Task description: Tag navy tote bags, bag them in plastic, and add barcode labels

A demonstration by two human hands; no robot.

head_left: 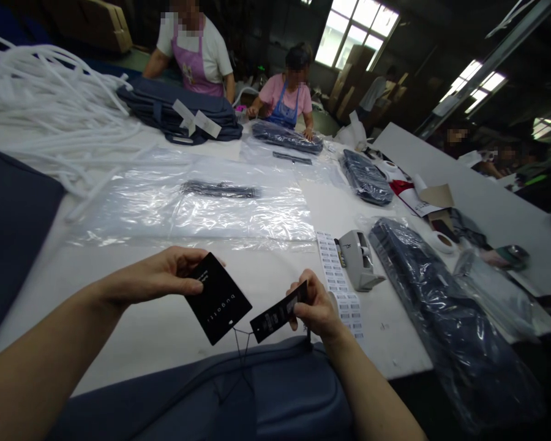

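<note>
Head view: clear plastic (pixel 133 211) lies beyond hands (pixel 172 274) holding tags (pixel 220 306)

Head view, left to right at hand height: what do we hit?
Dark navy item, left-hand grip, larger black tag, narrower black tag, right-hand grip, printed label strip, pale grey device, plastic-wrapped navy item.

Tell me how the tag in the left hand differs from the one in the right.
The left tag is a broad card; the right tag looks like a narrow strip. The left tag's face carries the spaced-out word "bugatti"; the right tag shows blocks of small pale print, partly behind the thumb. Both are black, pinched in the fingers, and joined by thin dark cords above the blue bag.
</note>
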